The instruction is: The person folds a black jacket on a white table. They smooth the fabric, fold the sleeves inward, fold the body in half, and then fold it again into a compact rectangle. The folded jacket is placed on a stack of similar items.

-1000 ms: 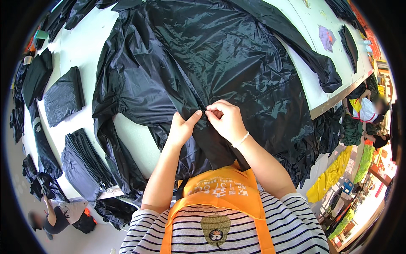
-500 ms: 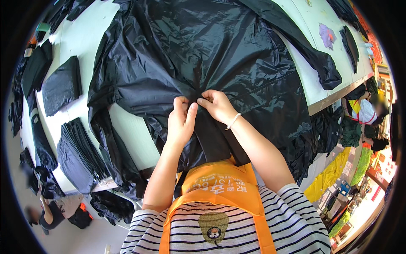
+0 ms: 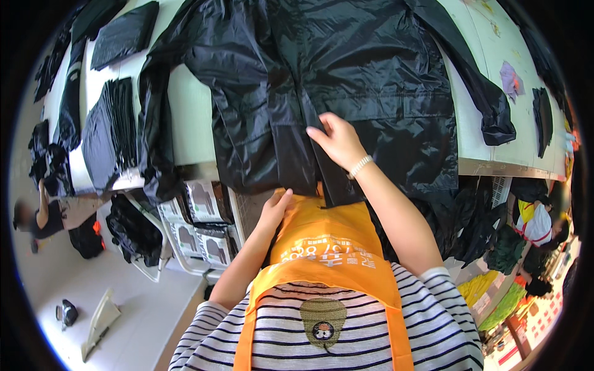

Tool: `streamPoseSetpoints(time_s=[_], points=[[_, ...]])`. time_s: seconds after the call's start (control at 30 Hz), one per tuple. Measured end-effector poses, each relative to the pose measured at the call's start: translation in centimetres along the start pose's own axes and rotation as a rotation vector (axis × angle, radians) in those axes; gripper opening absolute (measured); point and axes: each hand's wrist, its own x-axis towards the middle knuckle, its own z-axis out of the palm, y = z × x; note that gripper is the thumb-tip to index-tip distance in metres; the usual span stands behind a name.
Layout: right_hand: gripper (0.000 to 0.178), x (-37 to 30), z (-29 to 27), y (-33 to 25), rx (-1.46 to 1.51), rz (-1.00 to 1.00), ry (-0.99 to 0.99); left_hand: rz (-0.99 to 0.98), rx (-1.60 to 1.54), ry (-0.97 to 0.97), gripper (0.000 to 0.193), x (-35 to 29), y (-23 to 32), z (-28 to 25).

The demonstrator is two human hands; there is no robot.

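A shiny black jacket (image 3: 383, 74) lies spread over the table in front of me, its lower edge hanging past the near side. My right hand (image 3: 339, 143) is over the front opening, thumb and index finger apart, with no cloth seen between them. At the bottom hem, close to my orange apron, is my left hand (image 3: 274, 209). Its thumb is at the hem and its fingertips are partly hidden by the cloth; it appears to grip the edge. One jacket sleeve (image 3: 476, 99) stretches out to the right, the other hangs off the table at the left.
Left on the white table (image 3: 189, 130) are a stack of folded black garments (image 3: 111, 127) and a folded black bundle (image 3: 125, 36). A purple cloth scrap (image 3: 511, 80) lies at the right. Packaged goods (image 3: 207, 222) sit below the table; a person (image 3: 46, 216) is at far left.
My hands were together at the middle of the jacket front. The left has come down to the hem; the right has separated from it, its fingers now apart. The view has shifted.
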Motion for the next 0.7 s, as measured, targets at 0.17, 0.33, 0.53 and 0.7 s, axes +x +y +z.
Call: streamPoseSetpoints(time_s=[0.17, 0.33, 0.53, 0.7], points=[[0.016, -11.9, -2.4, 3.1, 0.075, 0.139, -0.136, -0.176, -0.946, -0.128, 0.039, 0.2, -2.7, 5.1], [0.015, -16.1, -2.6, 0.3, 0.036, -0.151, 0.01, 0.157, -1.117, -0.283, 0.02, -4.2, -2.3, 7.2], [0.016, -16.8, -1.4, -1.4, -0.234, -0.457, 0.119, 0.329, -0.762, 0.0, 0.012, -8.8, 1.2, 8.3], [0.02, -17.6, -0.7, -2.1, -0.336, -0.496, 0.176, 0.323, -0.616, 0.013, 0.016, -9.5, 1.9, 8.3]])
